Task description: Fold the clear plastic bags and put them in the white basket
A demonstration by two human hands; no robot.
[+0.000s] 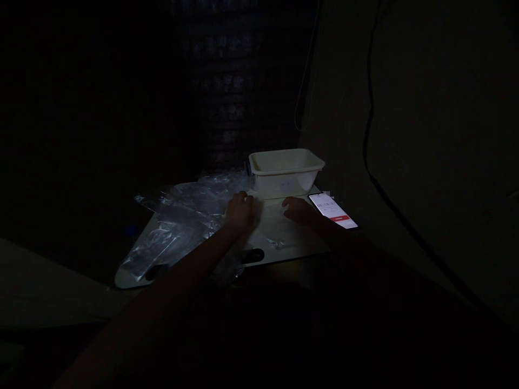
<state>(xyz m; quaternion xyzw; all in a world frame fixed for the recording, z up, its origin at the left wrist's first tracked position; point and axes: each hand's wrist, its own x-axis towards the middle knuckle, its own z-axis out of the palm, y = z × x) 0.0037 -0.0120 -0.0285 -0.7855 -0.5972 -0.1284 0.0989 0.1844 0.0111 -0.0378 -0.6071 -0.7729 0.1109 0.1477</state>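
Note:
My left hand (240,212) is over the white table (302,246), its fingers curled, at the right edge of a heap of clear plastic bags (182,216). Just right of it is my right hand (299,209), fingers bent and held together. Between and below the hands lies a thin sheet of clear plastic (276,242), crinkled at its near end. Dim light hides what, if anything, is between the fingers of either hand. Behind both hands stands a white plastic tub (279,183); its inside shows only in part.
A phone (333,210) with a lit screen lies at the table's right side, close to my right forearm. Dark oval slots (253,255) pierce the table near its front edge. A black cable (368,135) hangs down the right wall. Much of the surroundings is dark.

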